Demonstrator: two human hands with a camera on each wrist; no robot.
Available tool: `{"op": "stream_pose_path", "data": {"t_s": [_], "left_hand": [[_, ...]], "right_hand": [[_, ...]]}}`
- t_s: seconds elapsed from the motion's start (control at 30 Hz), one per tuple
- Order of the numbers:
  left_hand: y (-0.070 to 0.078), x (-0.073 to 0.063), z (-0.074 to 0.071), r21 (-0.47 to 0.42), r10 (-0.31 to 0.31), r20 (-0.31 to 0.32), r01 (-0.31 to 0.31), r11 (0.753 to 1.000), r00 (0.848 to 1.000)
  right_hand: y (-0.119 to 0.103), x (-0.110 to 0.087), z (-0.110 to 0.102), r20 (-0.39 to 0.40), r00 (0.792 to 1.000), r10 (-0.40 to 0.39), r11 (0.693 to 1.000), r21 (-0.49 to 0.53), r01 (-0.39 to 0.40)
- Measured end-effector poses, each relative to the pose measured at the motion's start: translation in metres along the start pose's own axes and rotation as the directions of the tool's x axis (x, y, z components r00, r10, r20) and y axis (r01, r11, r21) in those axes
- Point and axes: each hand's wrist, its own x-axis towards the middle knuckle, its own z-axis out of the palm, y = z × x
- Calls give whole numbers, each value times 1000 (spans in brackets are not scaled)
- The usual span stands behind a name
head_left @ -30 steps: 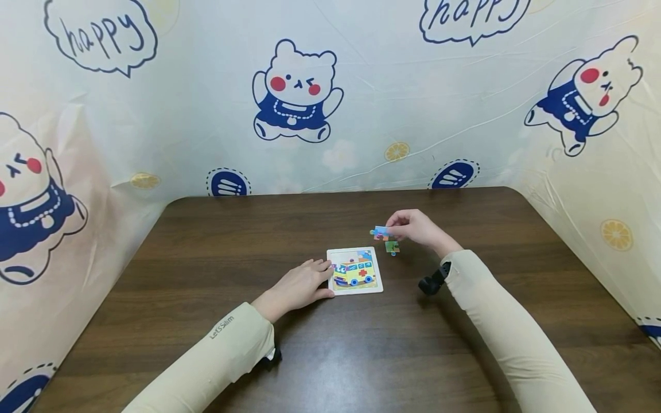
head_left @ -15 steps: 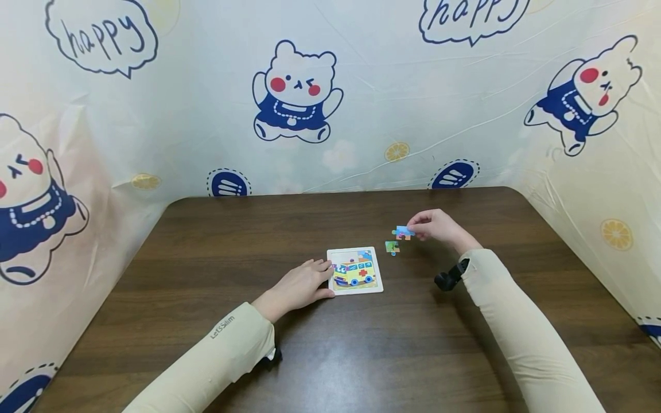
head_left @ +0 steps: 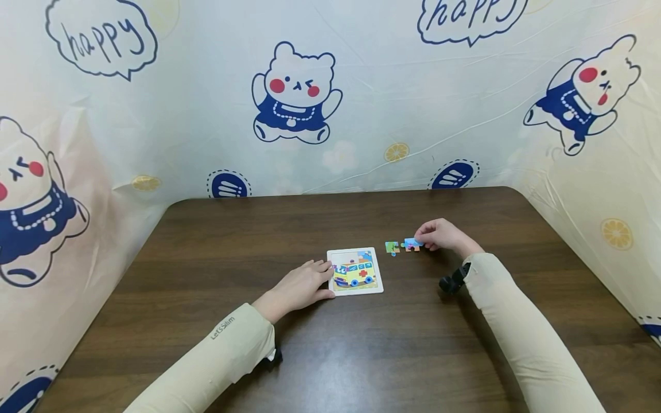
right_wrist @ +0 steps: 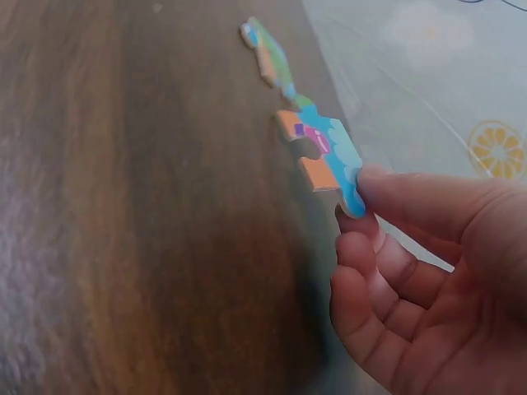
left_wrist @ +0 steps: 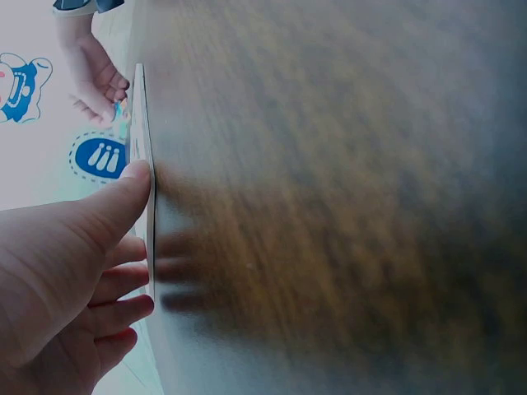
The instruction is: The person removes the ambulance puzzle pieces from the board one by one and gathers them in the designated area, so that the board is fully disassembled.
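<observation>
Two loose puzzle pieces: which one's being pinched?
The blue-and-orange piece, pinched at one end by the right hand. The mostly green piece lies on the table, nearer the white-framed puzzle, no hand on it.

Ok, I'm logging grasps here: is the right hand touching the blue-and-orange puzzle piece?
Touching. The right wrist view shows it: the right hand pinches the blue-and-orange puzzle piece at one end, its thumb pressed against the piece.

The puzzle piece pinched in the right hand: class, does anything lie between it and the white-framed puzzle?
Yes. In the head view, a green puzzle piece lies on the table between the held piece and the white-framed puzzle. The left hand is at the puzzle's other side, off that path.
</observation>
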Motion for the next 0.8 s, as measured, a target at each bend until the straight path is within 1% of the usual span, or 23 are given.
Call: {"op": "stream_pose_path", "data": {"t_s": [0.13, 0.33, 0.5, 0.8], "left_hand": [[0, 0, 0, 2, 2, -2, -2, 1000, 1000], [0, 1, 0, 6, 3, -3, -3, 1000, 1000], [0, 1, 0, 8, 5, -5, -5, 1000, 1000], [0, 0, 0, 6, 1, -3, -1, 1000, 1000]], "right_hand": [[1, 2, 3, -15, 1000, -25, 998, -57, 24], [-2, 4, 7, -44, 999, -12, 992, -123, 6], [-4, 4, 8, -43, 999, 3, 992, -126, -8], [-4, 4, 9, -53, 999, 7, 990, -140, -14]]}}
